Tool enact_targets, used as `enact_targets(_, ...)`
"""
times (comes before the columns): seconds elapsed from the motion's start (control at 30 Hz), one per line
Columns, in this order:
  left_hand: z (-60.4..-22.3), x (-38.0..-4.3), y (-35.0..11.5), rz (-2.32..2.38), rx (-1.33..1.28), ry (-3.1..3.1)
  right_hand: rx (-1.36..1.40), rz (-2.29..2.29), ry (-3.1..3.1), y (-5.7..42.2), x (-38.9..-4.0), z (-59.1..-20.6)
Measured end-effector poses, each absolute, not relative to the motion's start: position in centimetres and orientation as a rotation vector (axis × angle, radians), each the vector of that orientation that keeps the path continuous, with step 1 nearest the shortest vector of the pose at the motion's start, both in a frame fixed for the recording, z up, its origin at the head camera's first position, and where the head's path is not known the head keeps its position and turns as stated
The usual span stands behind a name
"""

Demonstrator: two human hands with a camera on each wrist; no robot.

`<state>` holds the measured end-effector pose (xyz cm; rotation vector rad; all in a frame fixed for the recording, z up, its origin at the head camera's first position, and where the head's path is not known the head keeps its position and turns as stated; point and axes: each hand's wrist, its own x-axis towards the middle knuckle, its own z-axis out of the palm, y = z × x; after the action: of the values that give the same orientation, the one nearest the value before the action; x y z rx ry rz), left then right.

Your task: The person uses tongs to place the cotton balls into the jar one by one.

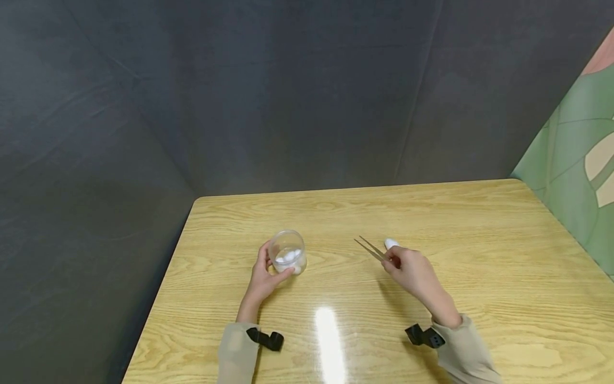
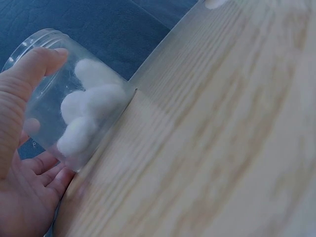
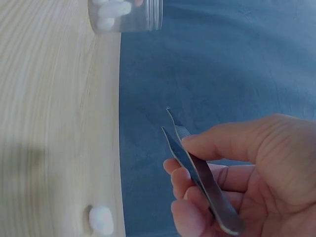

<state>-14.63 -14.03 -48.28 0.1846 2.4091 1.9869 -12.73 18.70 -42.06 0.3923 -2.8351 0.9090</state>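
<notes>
My left hand (image 1: 265, 278) grips a clear plastic jar (image 1: 287, 245) from its left side, thumb in front and fingers behind. Several white cotton balls (image 2: 94, 101) lie at the bottom of the jar, which stands upright and lidless on the table. In my right hand (image 1: 413, 270) is a pair of metal tweezers (image 3: 197, 173), pinched between thumb and fingers. The tweezers' tips are apart with nothing between them, pointing toward the jar. A single cotton ball (image 3: 101, 220) sits on the table just beyond the right hand, partly hidden by it in the head view.
The wooden table (image 1: 503, 256) reaches well out to the right. Dark cloth (image 1: 307, 106) rises behind its back edge and along the left. A green patterned surface (image 1: 571, 149) shows past the right edge. Each sleeve carries a black wrist camera (image 1: 424, 336).
</notes>
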Motion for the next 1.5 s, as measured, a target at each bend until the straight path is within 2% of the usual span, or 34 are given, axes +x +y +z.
enact_targets(1.5,-48.1,-14.5,-13.9,1.967,0.173,2.431,0.134,0.929,-2.931,24.2,-12.5,-44.5)
